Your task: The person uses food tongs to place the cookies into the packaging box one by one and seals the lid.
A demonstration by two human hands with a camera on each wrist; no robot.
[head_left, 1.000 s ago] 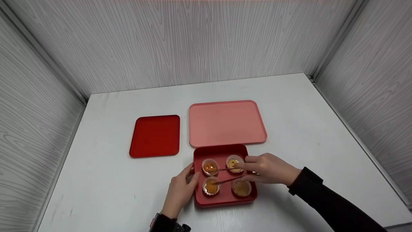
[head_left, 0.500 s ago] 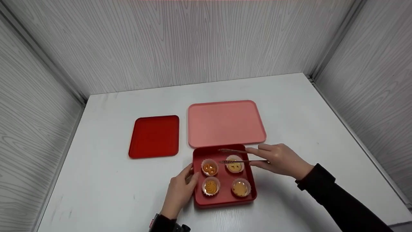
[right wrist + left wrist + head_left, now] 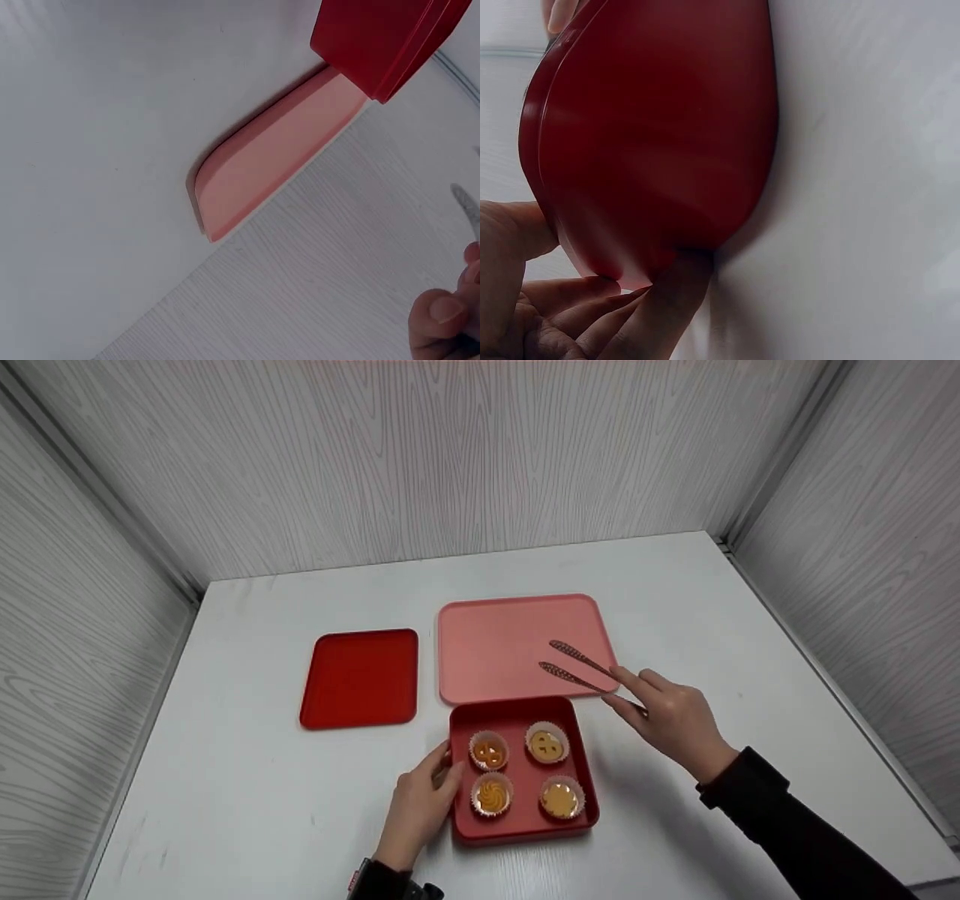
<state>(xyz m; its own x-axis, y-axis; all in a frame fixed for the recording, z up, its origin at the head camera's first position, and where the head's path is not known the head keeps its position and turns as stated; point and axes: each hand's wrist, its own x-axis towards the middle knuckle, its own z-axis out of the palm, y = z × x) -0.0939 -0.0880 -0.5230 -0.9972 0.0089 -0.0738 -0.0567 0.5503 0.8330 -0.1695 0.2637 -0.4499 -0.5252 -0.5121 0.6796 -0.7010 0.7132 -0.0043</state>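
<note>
A red box (image 3: 525,829) holds several small pastries in paper cups, among them a swirled one (image 3: 492,796) and a pretzel-shaped one (image 3: 546,745). My left hand (image 3: 420,802) grips the box's left side, the thumb at the rim and the fingers along the outer wall. In the left wrist view the box's wall (image 3: 660,127) fills much of the frame. My right hand (image 3: 679,724) holds a pair of metal tongs (image 3: 581,680) with their arms apart and nothing between the tips. These tips hover over the pink tray (image 3: 510,649); in the right wrist view the tongs are mostly cut off.
Behind the box lies the pink tray, close to its back edge. A flat red tray (image 3: 360,679) lies to the left of it. Grey wood-grained panels (image 3: 450,457) stand behind and on both sides of the white table (image 3: 247,795).
My right hand has lifted the tongs out of the red box and moved them back over the pink tray. The left hand and the box have stayed in place.
</note>
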